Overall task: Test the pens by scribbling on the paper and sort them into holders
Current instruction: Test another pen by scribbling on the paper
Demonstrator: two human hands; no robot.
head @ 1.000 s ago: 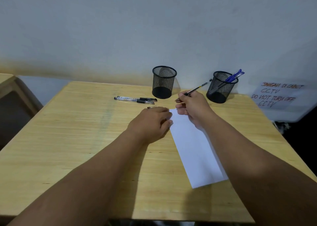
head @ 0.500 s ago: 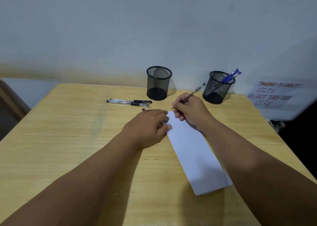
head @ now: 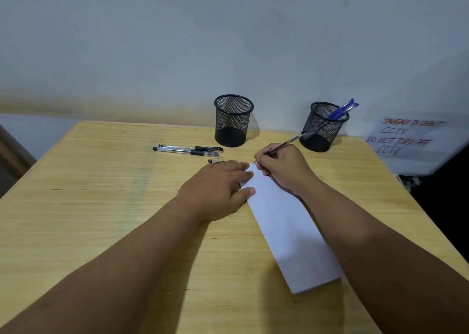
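The pen [head: 284, 143] you test now is in your right hand [head: 281, 167], a little right of the frame centre: the fingers are curled around its lower part in a writing grip, and the barrel rises up and to the right toward the right holder [head: 323, 128], its top end just in front of the mesh. The tip is at the far corner of the paper [head: 289, 227], but your fingers hide whether it really touches, and I cannot tell if any ink mark is there. The paper is a long white strip that lies slanted on the table [head: 101, 206], from the centre down to the lower right of the frame. Your left hand [head: 218, 189] lies flat at the paper's left edge, fingers nearly straight, thumb and fingertips pressing on the sheet. Just above the left hand a small dark piece [head: 214, 160] lies on the wood; it is too small to name. Left of centre, two pens [head: 187, 150] lie side by side, almost touching, with their dark grips toward the right. Behind them, near the wall, stands the left holder [head: 233, 120], with no pen showing above its rim. The right holder, at the upper right, has blue pens [head: 342, 109] that lean out to the right. A handwritten sign [head: 406, 137] is at the far right edge.
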